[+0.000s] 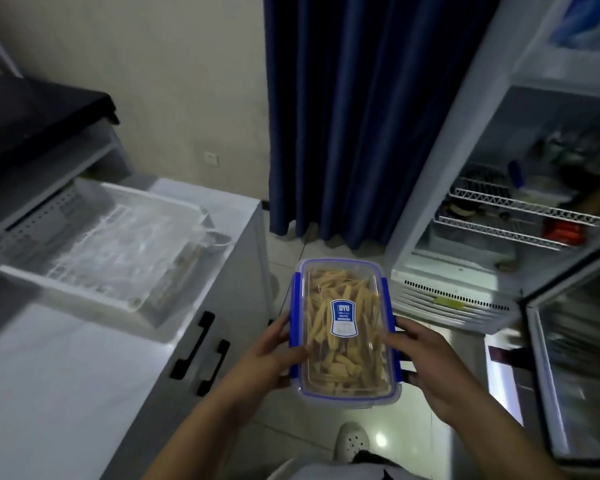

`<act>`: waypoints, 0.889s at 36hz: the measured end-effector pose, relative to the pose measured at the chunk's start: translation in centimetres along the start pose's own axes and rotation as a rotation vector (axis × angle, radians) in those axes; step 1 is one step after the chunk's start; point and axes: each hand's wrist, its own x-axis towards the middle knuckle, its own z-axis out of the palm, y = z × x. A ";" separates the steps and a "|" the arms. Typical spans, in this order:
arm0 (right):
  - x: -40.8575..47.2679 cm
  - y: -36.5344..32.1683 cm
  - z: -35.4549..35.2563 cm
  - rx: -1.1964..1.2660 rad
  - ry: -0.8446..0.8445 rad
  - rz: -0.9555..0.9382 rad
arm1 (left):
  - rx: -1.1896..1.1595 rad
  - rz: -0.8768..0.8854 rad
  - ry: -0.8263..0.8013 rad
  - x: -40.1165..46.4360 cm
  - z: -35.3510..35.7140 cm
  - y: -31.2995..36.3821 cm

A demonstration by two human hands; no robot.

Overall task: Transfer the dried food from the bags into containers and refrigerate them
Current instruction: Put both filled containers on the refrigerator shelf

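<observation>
A clear rectangular container [343, 341] with a blue-clipped lid and a blue label is full of yellow dried food strips. I carry it in mid-air over the floor, level, in the lower middle of the view. My left hand [271, 358] grips its left side, thumb on the lid. My right hand [430, 362] grips its right side, fingers over the lid's edge. The refrigerator [465, 188] stands at the right with its glass door [575, 358] swung open toward me. Its wire shelves [513, 209] hold several items.
A white counter [66, 358] with black-handled cabinet doors runs along the left. On it sits a clear plastic tray [101, 244] with bags. A dark blue curtain [354, 116] hangs ahead. Tiled floor lies between counter and refrigerator.
</observation>
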 end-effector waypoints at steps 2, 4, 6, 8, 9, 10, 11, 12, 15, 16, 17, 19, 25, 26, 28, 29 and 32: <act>0.7 -0.4 -2.8 0.030 0.009 -0.018 | 0.022 -0.018 -0.069 2.7 2.0 0.7; 1.6 -0.7 -5.8 0.059 0.029 -0.036 | 0.039 -0.035 -0.134 5.3 4.1 1.3; 2.7 -1.0 -8.8 0.085 0.048 -0.056 | 0.071 -0.052 -0.161 8.1 6.2 1.9; 4.0 -1.1 -11.8 0.113 0.064 -0.072 | 0.106 -0.064 -0.161 10.8 8.4 2.4; 4.6 -1.2 -13.1 0.129 0.077 -0.082 | 0.120 -0.065 -0.157 12.1 9.3 2.6; 5.1 -1.3 -14.4 0.144 0.096 -0.092 | 0.130 -0.065 -0.152 13.3 10.4 2.7; 5.6 -1.3 -15.7 0.157 0.117 -0.103 | 0.139 -0.069 -0.151 14.4 11.5 2.9; 6.0 -1.3 -16.9 0.168 0.139 -0.113 | 0.150 -0.075 -0.155 15.3 12.6 3.1; 6.6 -1.1 -19.7 0.199 0.188 -0.138 | 0.160 -0.115 -0.172 17.3 15.6 3.6; 6.7 -1.1 -20.6 0.209 0.200 -0.150 | 0.155 -0.130 -0.176 17.9 16.4 3.8; 6.9 -1.2 -21.3 0.219 0.211 -0.163 | 0.156 -0.141 -0.184 18.6 17.2 4.1; 7.4 -1.4 -22.8 0.218 0.228 -0.191 | 0.181 -0.157 -0.201 20.4 18.6 4.8; 11.2 -1.1 -26.4 0.193 0.290 -0.190 | 0.251 -0.226 -0.223 27.9 21.5 5.6; 11.9 -1.3 -27.0 0.183 0.299 -0.181 | 0.251 -0.238 -0.237 29.4 21.9 5.7; 13.5 -2.0 -28.5 0.176 0.318 -0.166 | 0.247 -0.258 -0.265 32.4 22.9 6.1; 14.4 -2.4 -29.3 0.182 0.330 -0.159 | 0.248 -0.260 -0.277 33.9 23.5 6.3; 17.4 -3.7 -31.9 0.199 0.396 -0.142 | 0.263 -0.262 -0.318 38.4 25.3 7.4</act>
